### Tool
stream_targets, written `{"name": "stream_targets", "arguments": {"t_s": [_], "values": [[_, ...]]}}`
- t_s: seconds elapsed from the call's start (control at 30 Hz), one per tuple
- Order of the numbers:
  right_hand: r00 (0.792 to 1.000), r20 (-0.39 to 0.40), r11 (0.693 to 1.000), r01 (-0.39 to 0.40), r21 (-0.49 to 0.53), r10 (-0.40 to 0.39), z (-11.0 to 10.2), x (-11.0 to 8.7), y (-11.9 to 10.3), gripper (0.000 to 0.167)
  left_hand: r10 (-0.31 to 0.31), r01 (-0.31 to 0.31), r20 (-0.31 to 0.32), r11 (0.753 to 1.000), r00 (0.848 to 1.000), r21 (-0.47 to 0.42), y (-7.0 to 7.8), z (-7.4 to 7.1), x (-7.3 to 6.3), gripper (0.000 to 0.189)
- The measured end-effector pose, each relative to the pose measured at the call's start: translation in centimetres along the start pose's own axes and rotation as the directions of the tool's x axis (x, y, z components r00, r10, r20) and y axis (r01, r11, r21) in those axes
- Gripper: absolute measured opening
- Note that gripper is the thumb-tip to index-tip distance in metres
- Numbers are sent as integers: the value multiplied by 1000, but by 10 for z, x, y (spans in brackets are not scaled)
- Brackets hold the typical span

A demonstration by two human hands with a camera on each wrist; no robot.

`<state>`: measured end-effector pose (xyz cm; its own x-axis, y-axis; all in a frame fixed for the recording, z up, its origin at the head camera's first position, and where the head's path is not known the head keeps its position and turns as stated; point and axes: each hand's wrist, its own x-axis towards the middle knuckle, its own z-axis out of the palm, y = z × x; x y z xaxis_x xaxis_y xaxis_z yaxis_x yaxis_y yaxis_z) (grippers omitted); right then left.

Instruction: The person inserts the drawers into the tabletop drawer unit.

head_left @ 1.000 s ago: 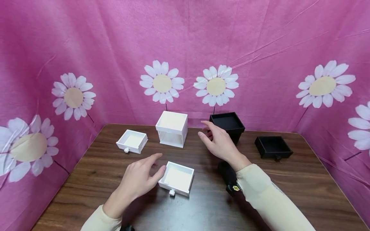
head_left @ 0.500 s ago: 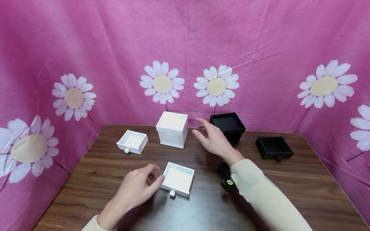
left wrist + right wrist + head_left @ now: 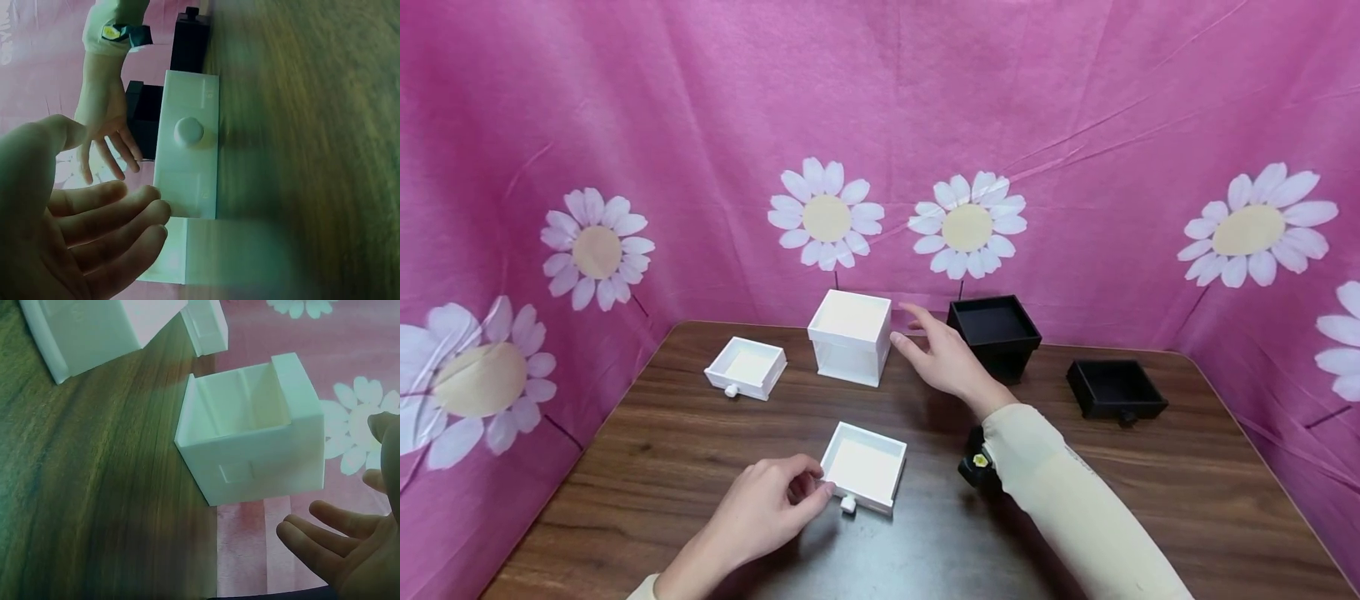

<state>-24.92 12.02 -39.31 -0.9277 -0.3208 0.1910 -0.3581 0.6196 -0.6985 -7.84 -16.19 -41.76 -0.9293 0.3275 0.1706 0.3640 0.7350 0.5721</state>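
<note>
A shallow white drawer (image 3: 863, 468) with a round white knob (image 3: 189, 132) lies on the table, near the middle. My left hand (image 3: 769, 502) is at its left side, fingers loosely bent and thumb apart from them; whether they touch the drawer I cannot tell. Farther back stands a white box (image 3: 259, 447) with an open front and a raised-rim top. Close to its right side hovers my right hand (image 3: 942, 358), fingers spread and slightly bent, holding nothing. In the right wrist view its fingertips stay apart from the box.
A second white drawer (image 3: 747, 367) lies at back left. Behind the right hand stands a black box (image 3: 996, 325), partly hidden. Farther right lies a black drawer (image 3: 1116, 389). A pink cloth (image 3: 715, 100) with daisies closes off the back and sides of the wooden table (image 3: 655, 467).
My right hand has moved left, away from the black box to the white box's side. My left hand has come down a little beside the near white drawer, its fingers bending more.
</note>
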Motion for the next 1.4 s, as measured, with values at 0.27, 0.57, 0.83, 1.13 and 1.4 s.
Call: {"name": "stream_targets", "arguments": {"t_s": [0.27, 0.57, 0.83, 1.13, 1.4], "values": [[999, 25, 999, -27, 38, 26, 6, 10, 4, 68, -17, 20, 100, 999, 995, -26, 0, 4, -2, 16], [998, 61, 999, -27, 47, 25, 17, 20, 3, 69, -22, 35, 137, 995, 990, -96, -7, 9, -5, 20], [997, 58, 997, -60, 43, 57, 25, 25, 6, 69, -42, 74, 191, 984, 981, -160, -9, 19, -3, 18], [997, 38, 994, -67, 84, 64, 36, 29, 9, 66, -86, 133, 220, 969, 972, -208, -7, 28, -1, 26], [996, -3, 984, -92, 150, 93, 45, 30, 8, 61, -184, 266, 266, 911, 946, -315, -2, 37, 3, 34]]}}
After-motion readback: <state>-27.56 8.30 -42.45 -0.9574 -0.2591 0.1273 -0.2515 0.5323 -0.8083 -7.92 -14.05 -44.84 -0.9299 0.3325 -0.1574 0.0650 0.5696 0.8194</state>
